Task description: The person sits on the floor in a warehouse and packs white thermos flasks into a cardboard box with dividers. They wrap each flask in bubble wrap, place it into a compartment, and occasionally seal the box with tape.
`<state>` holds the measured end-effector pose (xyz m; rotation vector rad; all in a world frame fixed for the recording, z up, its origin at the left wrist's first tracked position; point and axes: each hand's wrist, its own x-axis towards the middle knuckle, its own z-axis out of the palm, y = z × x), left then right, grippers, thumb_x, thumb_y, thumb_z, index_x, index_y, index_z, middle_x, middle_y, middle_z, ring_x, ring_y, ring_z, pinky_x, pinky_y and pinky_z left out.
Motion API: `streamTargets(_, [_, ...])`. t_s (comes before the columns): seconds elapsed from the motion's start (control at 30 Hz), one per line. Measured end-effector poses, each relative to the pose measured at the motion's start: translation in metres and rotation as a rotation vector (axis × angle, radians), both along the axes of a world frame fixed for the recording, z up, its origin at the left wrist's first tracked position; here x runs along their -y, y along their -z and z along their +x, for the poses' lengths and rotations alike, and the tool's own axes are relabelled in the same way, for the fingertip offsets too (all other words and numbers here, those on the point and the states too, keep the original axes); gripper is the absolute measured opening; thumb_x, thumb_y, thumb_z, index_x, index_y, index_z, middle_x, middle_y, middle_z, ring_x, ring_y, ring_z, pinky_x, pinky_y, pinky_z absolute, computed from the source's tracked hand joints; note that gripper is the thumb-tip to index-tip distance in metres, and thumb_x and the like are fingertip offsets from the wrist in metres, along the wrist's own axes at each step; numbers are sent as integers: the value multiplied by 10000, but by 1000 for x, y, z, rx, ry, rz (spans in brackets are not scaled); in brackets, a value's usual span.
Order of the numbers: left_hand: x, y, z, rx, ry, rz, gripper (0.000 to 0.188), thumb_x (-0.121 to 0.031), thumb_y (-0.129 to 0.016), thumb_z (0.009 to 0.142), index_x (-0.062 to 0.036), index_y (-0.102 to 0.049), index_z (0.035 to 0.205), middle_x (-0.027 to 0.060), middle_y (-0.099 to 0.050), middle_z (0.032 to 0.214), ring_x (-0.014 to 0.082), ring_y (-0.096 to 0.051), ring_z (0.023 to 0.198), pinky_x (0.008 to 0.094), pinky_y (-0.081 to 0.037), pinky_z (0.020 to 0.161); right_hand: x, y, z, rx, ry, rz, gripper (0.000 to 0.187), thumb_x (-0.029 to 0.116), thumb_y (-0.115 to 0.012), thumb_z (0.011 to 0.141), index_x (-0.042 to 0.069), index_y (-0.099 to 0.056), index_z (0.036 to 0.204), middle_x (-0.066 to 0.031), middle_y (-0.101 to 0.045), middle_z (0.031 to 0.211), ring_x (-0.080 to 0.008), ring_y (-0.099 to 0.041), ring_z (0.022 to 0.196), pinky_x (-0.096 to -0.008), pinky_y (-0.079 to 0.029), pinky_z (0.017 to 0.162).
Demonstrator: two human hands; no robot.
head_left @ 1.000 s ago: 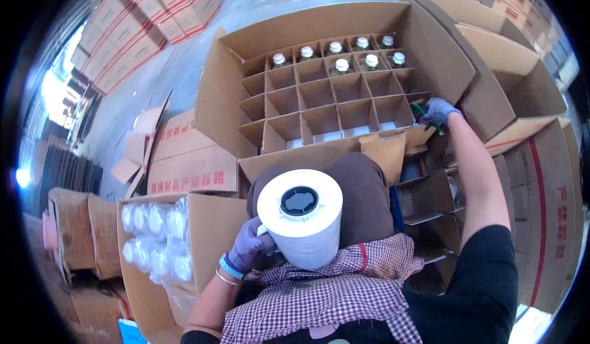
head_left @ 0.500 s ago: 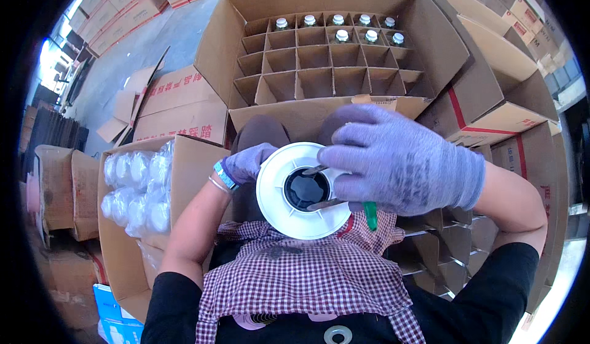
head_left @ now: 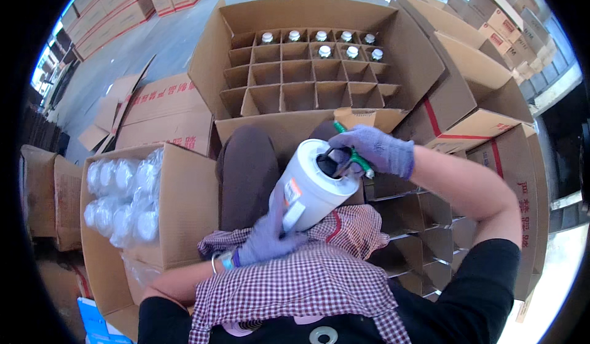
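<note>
A white cylindrical container (head_left: 307, 203) with an orange-and-white label lies tilted over my lap, its round end facing up and to the right. A black round recess (head_left: 326, 168) sits in the middle of that end. My left hand (head_left: 267, 239) is closed around the lower left side of the container. My right hand (head_left: 372, 149) is closed on a green-handled pliers-like tool (head_left: 358, 158); its dark metal jaws reach to the black recess. The fingers partly hide the tool, so its exact kind cannot be made out.
Ahead stands an open carton (head_left: 258, 127) with cardboard dividers and several white-capped bottles (head_left: 321, 36). At left, another carton (head_left: 190, 206) holds plastic-wrapped white round pieces (head_left: 123, 218). A divided carton (head_left: 399, 221) stands at right, beside more open boxes (head_left: 479, 126).
The container has tipped from its end facing me to lying slanted, with its side visible. My left hand has moved down along it. My right hand and the tool have turned with its end.
</note>
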<state>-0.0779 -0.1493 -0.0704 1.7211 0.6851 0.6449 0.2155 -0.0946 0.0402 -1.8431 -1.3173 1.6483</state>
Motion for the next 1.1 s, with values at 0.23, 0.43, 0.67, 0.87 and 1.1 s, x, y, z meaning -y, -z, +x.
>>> streamTargets(0.23, [-58,-39,-16,127,-41,-649,967,-284,-857,737,-5,-370,1524,71,-616,1315,153,-591,1154,321,-463,1024,-5,-49,11,164,-521,874,167,205,-673,889,91,-708,1007,-68,-670,975,-233,-661,931,-347,-525,849])
streamTargets(0.43, [-94,-30,-24,60,218,-703,920,-341,-892,720,-20,-467,1470,56,-638,1280,158,-597,1156,306,-473,1007,-7,-61,-8,664,-1260,1269,355,101,-808,716,187,-714,1048,-36,-611,1168,-247,-569,1181,-444,-454,1084])
streamTargets(0.67, [-143,9,-20,-42,455,-573,805,-372,-889,720,-35,-576,1381,-4,-692,1100,84,-603,934,252,-503,852,-11,-78,-27,704,-1378,1359,406,111,-858,676,145,-722,1056,-47,-566,1361,-309,-423,1401,-430,-412,1163])
streamTargets(0.87, [-152,22,-8,-37,519,-563,773,-350,-891,712,-35,-599,1354,-39,-667,1005,40,-568,785,192,-462,664,-6,-79,-41,684,-1477,1120,307,151,-840,756,142,-750,1049,-123,-652,1186,-286,-561,1260,-392,-521,1013])
streamTargets(1.1, [-58,-16,5,61,-21,-295,855,-335,-813,782,-14,-438,1480,28,-646,1153,54,-588,837,195,-476,686,9,-34,-23,643,-601,606,334,389,-622,941,98,-715,1075,-155,-734,910,-286,-713,856,-411,-563,781])
